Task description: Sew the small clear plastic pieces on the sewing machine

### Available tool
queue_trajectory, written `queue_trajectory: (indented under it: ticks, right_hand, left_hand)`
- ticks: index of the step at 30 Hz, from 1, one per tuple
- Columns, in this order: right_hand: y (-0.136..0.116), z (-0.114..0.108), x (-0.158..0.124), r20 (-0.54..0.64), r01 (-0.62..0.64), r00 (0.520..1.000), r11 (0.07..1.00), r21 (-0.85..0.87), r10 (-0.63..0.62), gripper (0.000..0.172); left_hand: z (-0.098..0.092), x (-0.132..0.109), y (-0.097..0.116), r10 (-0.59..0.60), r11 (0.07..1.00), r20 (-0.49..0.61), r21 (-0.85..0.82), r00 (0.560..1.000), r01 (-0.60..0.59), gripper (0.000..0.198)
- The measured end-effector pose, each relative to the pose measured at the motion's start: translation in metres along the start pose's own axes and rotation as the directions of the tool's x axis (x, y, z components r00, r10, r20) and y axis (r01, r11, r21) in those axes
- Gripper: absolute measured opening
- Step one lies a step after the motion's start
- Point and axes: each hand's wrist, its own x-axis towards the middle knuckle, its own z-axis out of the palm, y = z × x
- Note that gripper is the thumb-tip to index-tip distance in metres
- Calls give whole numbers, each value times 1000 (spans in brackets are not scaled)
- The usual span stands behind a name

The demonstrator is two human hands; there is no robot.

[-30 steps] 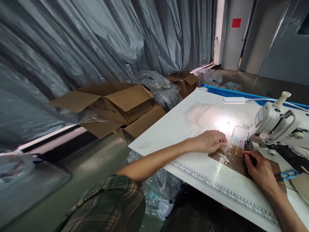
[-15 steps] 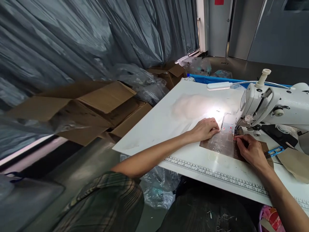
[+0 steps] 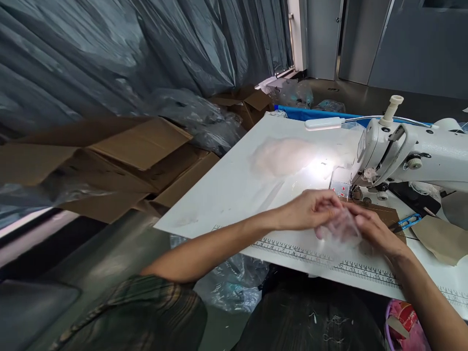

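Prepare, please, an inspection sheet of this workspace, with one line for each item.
Surface: white table, ruler printed along the near edge.
Job's things: clear film between the hands, blurred; brown sheet near the sewing machine.
Clutter: blue snips, tan sheet.
Hands: left hand pinches the film; right hand is at the film too, grip unclear.
Cables: nothing seen, apart from the flexible lamp neck.
Surroundings: cardboard boxes, grey curtain.

Your two hands, left point(image 3: 314, 209) and right point(image 3: 376, 230), count alongside at least one piece of clear plastic point(image 3: 345, 228), one sewing machine point(image 3: 438, 151), one lamp point(image 3: 324, 124), one pair of blue snips point(image 3: 407, 222), one bench point(image 3: 215, 200), one purple-rimmed bin point(image 3: 387, 325) and at least two cardboard boxes point(image 3: 142, 142).
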Motion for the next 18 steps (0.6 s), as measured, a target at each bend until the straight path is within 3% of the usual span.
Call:
queue_trajectory:
  ticks: [2, 3, 5, 7, 9, 11, 13, 15, 18]
  right_hand:
    - [-2, 1, 2, 155, -138, 979, 989, 46, 129, 67]
    - [-1, 0, 4, 179, -197, 967, 978, 69, 182, 68]
    - [3, -4, 8, 37, -255, 967, 965, 60, 253, 68]
    - [8, -12, 12, -194, -261, 949, 964, -51, 247, 61]
    - [11, -20, 14, -375, -293, 907, 928, -232, 193, 47]
    - [12, -25, 14, -448, -321, 883, 876, -360, 140, 39]
    - [11, -28, 12, -449, -314, 887, 854, -415, 108, 40]
    - [10, -27, 11, -438, -295, 895, 850, -436, 86, 41]
    - [9, -24, 11, -441, -298, 894, 844, -445, 82, 41]
  left_hand:
    - [-17, -1, -6, -44, 992, -162, 106, 986, 61, 15]
    - [-26, -2, -11, -59, 973, -245, 200, 968, 110, 15]
    - [-41, -4, -23, -18, 864, -370, 461, 929, 200, 12]
    - [-53, -5, -35, 131, 641, -402, 732, 906, 232, 10]
    - [-59, -2, -43, 310, 388, -328, 900, 892, 196, 14]
    - [-59, 4, -45, 434, 244, -166, 968, 886, 62, 15]
    - [-56, 15, -43, 486, 239, 55, 952, 872, -193, 16]
    - [-51, 29, -41, 495, 309, 254, 843, 831, -441, 17]
    - [-45, 48, -45, 445, 410, 379, 720, 812, -561, 8]
